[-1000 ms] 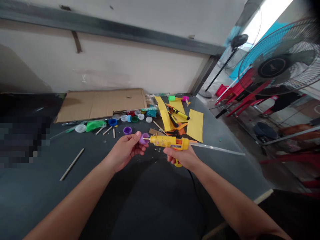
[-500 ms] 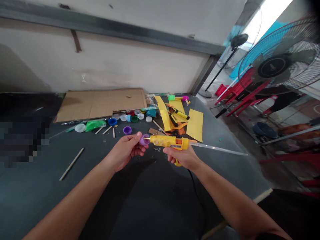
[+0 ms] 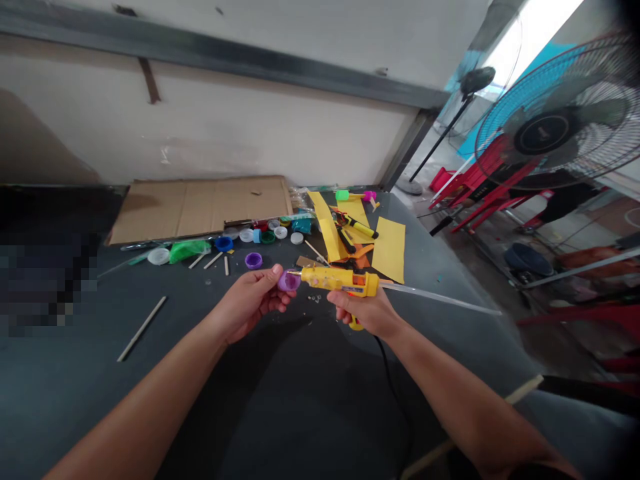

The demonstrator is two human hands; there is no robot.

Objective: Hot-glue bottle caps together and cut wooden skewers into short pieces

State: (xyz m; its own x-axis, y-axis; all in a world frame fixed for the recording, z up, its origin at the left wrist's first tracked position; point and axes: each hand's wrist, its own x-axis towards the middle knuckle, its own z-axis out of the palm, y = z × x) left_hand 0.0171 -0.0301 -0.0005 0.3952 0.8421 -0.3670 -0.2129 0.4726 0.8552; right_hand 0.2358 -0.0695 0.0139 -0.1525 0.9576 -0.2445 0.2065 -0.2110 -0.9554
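**Item 1:** left hand (image 3: pixel 247 303), fingers and thumb closed together on a purple bottle cap (image 3: pixel 289 281), pinching it at the rim with its open side turned toward the right.

**Item 2:** right hand (image 3: pixel 367 313), clamped around the handle of a yellow hot glue gun (image 3: pixel 335 281), held level above the table. Its thin metal nozzle points left into the cap's mouth; contact inside cannot be told. A clear glue stick (image 3: pixel 440 298) runs out of the rear toward the right. A black cord (image 3: pixel 393 380) drops from the handle toward the near edge.

**Handling note:** both hands are raised and close together, with the cap and nozzle lined up between them, a steady position for close work.

**Surroundings:** dark table (image 3: pixel 60 347). Far side: flattened cardboard (image 3: pixel 197 210), assorted bottle caps (image 3: pixel 265 235), a second purple cap (image 3: pixel 253 261), and yellow paper sheets (image 3: pixel 389 249). Near left: one loose wooden stick (image 3: pixel 141 329). Off the table, far right: a pedestal fan (image 3: pixel 560 127) and red plastic chairs (image 3: pixel 485 187).
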